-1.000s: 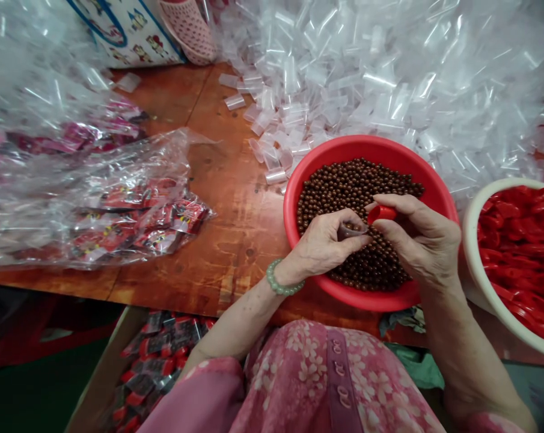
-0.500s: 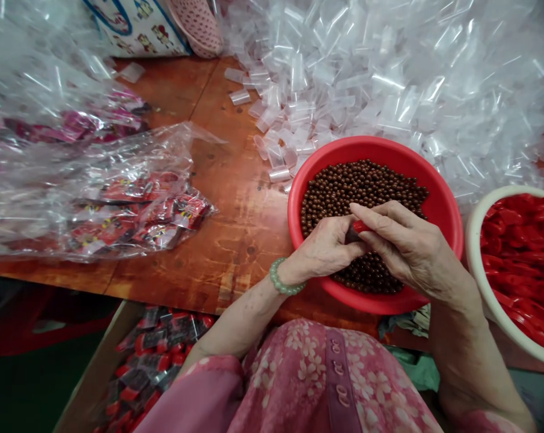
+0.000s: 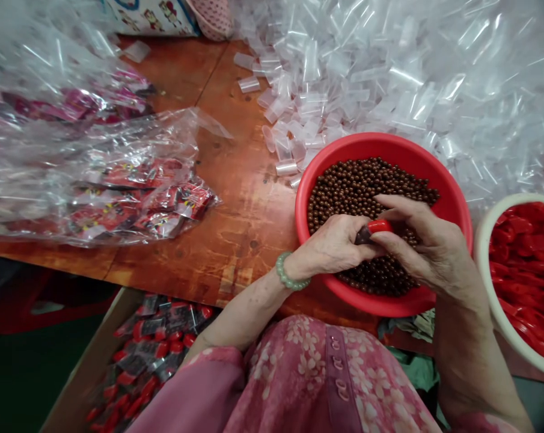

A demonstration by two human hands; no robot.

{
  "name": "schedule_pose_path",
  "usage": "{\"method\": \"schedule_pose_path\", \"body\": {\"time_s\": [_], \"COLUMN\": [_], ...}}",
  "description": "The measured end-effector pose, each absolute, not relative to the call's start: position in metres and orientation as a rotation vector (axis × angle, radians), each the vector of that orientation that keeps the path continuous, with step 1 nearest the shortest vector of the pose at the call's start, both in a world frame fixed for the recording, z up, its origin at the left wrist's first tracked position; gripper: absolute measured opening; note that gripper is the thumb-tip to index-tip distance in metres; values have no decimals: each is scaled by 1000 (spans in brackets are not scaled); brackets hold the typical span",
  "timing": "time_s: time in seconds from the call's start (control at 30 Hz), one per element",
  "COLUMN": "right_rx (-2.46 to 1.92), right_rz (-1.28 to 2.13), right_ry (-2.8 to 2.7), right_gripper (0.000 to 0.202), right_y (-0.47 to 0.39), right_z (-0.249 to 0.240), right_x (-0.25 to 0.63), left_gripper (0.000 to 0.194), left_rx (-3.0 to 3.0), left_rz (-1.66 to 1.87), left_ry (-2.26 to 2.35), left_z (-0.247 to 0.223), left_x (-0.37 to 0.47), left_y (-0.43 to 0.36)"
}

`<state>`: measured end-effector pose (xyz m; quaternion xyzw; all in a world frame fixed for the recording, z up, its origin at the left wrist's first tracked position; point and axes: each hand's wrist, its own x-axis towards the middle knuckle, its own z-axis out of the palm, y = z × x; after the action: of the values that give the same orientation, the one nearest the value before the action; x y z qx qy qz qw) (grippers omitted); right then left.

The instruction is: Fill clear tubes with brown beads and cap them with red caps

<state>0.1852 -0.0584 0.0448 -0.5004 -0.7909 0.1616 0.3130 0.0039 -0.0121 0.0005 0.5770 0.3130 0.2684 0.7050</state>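
Observation:
Over a red bowl (image 3: 454, 204) of round brown balls (image 3: 348, 186), my left hand (image 3: 337, 243) is closed round a small clear container (image 3: 364, 235) with dark contents and a red cap (image 3: 380, 226). My right hand (image 3: 427, 246) is at the cap's right side, its fingers apart and curved; the thumb is close to the container, and whether it touches cannot be made out. A green bead bracelet (image 3: 287, 273) circles my left wrist. A white-rimmed basin (image 3: 483, 252) of red plastic caps (image 3: 524, 264) stands to the right.
Many clear plastic tubes (image 3: 312, 66) are heaped behind the bowl. Clear bags (image 3: 95, 150) with red and pink packets lie on the wooden table (image 3: 235, 240) at left. Below the table edge, a box (image 3: 91, 355) holds filled, red-capped containers (image 3: 157, 331).
My right hand has opened away from the cap, uncovering more of it. My left hand still holds the container. The whole view has shifted slightly.

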Motion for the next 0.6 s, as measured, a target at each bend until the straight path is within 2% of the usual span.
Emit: {"method": "schedule_pose_path", "body": {"time_s": [0.17, 0.33, 0.47, 0.6], "right_rx": [-1285, -1262, -1259, -1273], "right_rz": [472, 443, 231, 23], "right_ry": [-2033, -2018, -2082, -2239], "right_gripper": [19, 22, 36, 65], "right_y": [-59, -60, -67, -73], "right_z": [46, 46, 41, 35], "right_x": [187, 184, 177, 171], "left_gripper": [33, 34, 38, 41], "left_rx": [1344, 1392, 1313, 1139], "left_rz": [515, 518, 544, 586], "left_ry": [588, 577, 552, 472], "left_z": [3, 4, 3, 5], "left_x": [1, 0, 1, 1], "left_y": [-11, -9, -10, -10]}}
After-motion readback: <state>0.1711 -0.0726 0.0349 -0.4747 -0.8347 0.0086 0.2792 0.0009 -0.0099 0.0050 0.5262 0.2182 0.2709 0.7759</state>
